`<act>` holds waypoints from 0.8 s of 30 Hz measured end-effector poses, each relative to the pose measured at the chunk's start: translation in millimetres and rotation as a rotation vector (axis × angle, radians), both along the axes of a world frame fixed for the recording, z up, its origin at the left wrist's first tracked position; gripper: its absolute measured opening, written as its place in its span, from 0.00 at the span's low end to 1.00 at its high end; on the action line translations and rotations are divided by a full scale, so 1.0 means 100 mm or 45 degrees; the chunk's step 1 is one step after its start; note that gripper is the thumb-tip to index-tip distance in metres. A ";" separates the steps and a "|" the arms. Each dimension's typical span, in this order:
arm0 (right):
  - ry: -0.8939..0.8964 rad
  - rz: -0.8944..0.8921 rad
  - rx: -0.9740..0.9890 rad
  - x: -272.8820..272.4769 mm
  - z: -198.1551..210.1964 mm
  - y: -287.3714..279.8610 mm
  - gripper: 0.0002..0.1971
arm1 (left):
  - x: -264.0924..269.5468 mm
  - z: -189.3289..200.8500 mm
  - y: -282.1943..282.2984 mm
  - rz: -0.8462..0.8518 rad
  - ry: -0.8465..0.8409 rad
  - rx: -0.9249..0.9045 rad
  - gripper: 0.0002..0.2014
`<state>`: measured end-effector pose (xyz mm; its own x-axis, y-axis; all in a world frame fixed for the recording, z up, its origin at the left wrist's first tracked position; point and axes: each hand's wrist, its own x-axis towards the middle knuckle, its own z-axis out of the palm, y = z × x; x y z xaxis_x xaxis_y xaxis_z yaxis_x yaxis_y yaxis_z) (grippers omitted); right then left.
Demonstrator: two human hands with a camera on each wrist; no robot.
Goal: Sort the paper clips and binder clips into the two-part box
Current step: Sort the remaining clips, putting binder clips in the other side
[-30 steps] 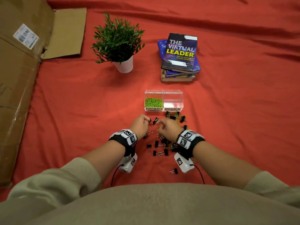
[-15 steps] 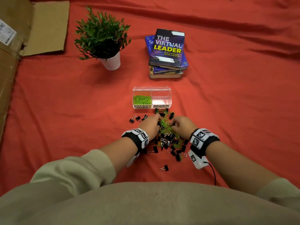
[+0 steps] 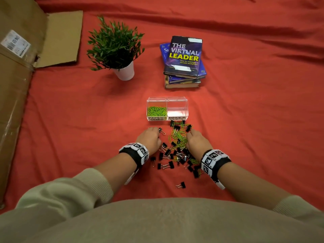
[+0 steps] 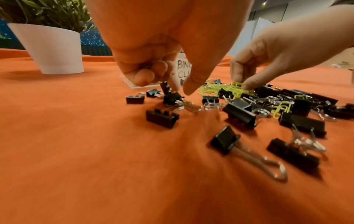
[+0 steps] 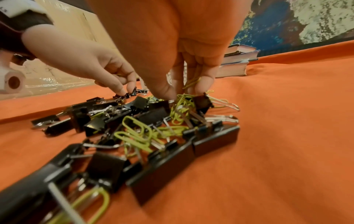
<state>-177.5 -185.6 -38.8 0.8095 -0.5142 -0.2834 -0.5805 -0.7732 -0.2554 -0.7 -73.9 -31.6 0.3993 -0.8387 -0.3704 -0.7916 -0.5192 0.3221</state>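
A clear two-part box (image 3: 186, 109) stands past the pile. Its left half, labelled PAPER CLIPS, holds green paper clips (image 3: 156, 111); the right half, labelled BINDER CLIPS, shows nothing inside. Black binder clips and green paper clips lie mixed in a pile (image 3: 177, 146) between my hands. My left hand (image 3: 157, 132) is at the pile's left edge, thumb and curled fingers pinching a black binder clip (image 4: 170, 97). My right hand (image 5: 184, 91) reaches into the pile's far right part and pinches green paper clips (image 5: 191, 82) between thumb and fingers.
A potted plant (image 3: 122, 71) in a white pot stands at the back left, a stack of books (image 3: 184, 67) behind the box. A flattened cardboard box (image 3: 15, 85) lies along the left. One stray binder clip (image 3: 181, 185) lies nearest me on the red cloth.
My hands, close together a second ago, have parted and dropped onto the pile. The left went to the binder clips on the left, the right into the green paper clips.
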 end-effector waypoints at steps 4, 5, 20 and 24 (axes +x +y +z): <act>-0.012 -0.059 0.067 -0.02 0.01 -0.03 0.14 | -0.14 0.04 -0.16 -0.030 -0.016 -0.018 0.10; -0.015 -0.100 0.119 -0.01 0.03 -0.06 0.13 | -0.18 0.04 -0.21 -0.043 -0.006 -0.017 0.10; -0.420 -1.028 1.448 -0.10 0.37 -0.36 0.10 | -0.30 0.03 -0.52 -0.660 -0.219 0.024 0.16; -0.479 -1.184 1.658 -0.08 0.33 -0.34 0.14 | -0.25 -0.04 -0.45 -0.629 -0.188 -0.037 0.09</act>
